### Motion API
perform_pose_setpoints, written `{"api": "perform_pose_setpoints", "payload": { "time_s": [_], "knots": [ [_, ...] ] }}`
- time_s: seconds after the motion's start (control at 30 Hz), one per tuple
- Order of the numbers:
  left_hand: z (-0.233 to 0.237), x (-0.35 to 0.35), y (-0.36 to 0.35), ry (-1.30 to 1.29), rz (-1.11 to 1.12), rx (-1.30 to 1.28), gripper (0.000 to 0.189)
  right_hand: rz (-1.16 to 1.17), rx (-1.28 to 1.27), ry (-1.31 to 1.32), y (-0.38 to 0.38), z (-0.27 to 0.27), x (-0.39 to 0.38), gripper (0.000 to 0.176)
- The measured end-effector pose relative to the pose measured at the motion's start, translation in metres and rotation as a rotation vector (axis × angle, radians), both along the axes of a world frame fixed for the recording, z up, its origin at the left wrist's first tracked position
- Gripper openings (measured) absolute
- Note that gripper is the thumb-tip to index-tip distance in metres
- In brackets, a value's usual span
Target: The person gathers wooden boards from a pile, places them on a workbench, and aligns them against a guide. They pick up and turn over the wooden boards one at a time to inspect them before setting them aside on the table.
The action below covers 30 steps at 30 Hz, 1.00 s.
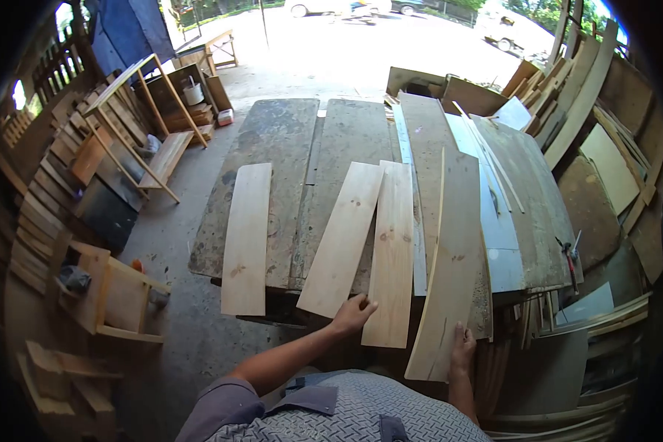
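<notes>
Several pale wooden boards lie lengthwise on a worn workbench [287, 140]. My left hand [353, 314] rests on the near end of a slanted board [342, 236], fingers touching its edge. Right of it lies a second pale board [392, 250]. My right hand [462, 351] grips the near end of a long board [449, 272] turned up on its edge, overhanging the bench. A separate board [246, 237] lies apart at the left of the bench.
Grey and white panels [497, 199] are stacked on the bench's right side. Plank stacks lean at the right [582, 96]. Wooden frames and a stool [110, 295] stand on the concrete floor at the left. A red-handled tool [569, 258] lies at the right.
</notes>
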<state>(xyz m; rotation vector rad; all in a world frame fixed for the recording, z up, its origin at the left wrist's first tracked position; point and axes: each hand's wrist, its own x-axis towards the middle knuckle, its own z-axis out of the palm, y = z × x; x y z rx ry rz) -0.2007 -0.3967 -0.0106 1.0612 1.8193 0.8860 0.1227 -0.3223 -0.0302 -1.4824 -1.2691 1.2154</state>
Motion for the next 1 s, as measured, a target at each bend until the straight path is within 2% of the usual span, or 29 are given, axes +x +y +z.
{"api": "perform_pose_setpoints", "payload": {
  "time_s": [0.03,0.07,0.13,0.17,0.23,0.27,0.33,0.37,0.43,0.47,0.53,0.57,0.6,0.63,0.73,0.83,1.0],
  "knots": [
    [-0.004,0.002,-0.018,-0.029,-0.057,-0.141,0.054,-0.055,0.043,-0.014,-0.016,0.007,0.002,0.032],
    [-0.016,0.006,-0.031,-0.031,-0.086,-0.142,0.054,-0.084,0.042,-0.018,-0.028,0.01,0.007,0.032],
    [-0.044,0.005,-0.046,-0.265,-0.046,-0.371,0.066,-0.205,0.02,-0.08,-0.053,0.013,0.014,0.037],
    [-0.059,0.006,-0.042,-0.269,-0.072,-0.383,0.066,-0.23,0.012,-0.089,-0.064,0.018,0.012,0.037],
    [-0.082,0.019,-0.028,-0.475,0.067,-0.228,0.076,-0.273,0.035,-0.062,-0.086,0.028,0.007,0.037],
    [-0.057,0.018,-0.019,-0.625,0.063,-0.257,0.08,-0.305,0.028,-0.074,-0.101,0.026,0.009,0.037],
    [-0.076,0.034,-0.001,-0.716,0.178,-0.208,0.079,-0.336,-0.088,-0.062,-0.119,0.022,0.012,0.042],
    [-0.085,0.04,0.002,-0.72,0.16,-0.213,0.079,-0.354,-0.085,-0.067,-0.13,0.029,0.006,0.042],
    [-0.096,0.048,0.011,-0.51,0.234,-0.12,0.077,-0.492,0.012,-0.024,-0.144,0.04,-0.01,0.037],
    [-0.074,0.047,0.014,-0.515,0.22,-0.116,0.077,-0.504,0.021,-0.026,-0.148,0.039,-0.008,0.037],
    [-0.029,0.046,0.014,-0.807,0.29,0.059,0.068,-0.464,0.092,-0.044,-0.166,0.025,0.002,0.037],
    [-0.016,0.047,0.014,-0.808,0.287,0.05,0.068,-0.469,0.086,-0.047,-0.172,0.019,0.007,0.037],
    [-0.007,0.049,0.014,-0.705,0.213,0.094,0.064,-0.484,0.041,-0.06,-0.178,0.013,0.012,0.037],
    [-0.002,0.049,0.015,-0.601,0.138,0.144,0.061,-0.497,0.002,-0.071,-0.18,0.011,0.012,0.037],
    [0.003,0.037,0.01,-0.554,0.109,0.149,0.057,-0.444,0.045,-0.125,-0.178,0.009,0.012,0.037],
    [0.012,0.009,-0.001,-0.658,0.072,0.128,0.057,-0.397,0.062,-0.104,-0.17,-0.004,0.014,0.036],
    [0.027,-0.057,-0.027,-0.594,0.046,0.033,0.058,-0.304,0.051,-0.202,-0.144,-0.02,0.003,0.036]
  ]
}}
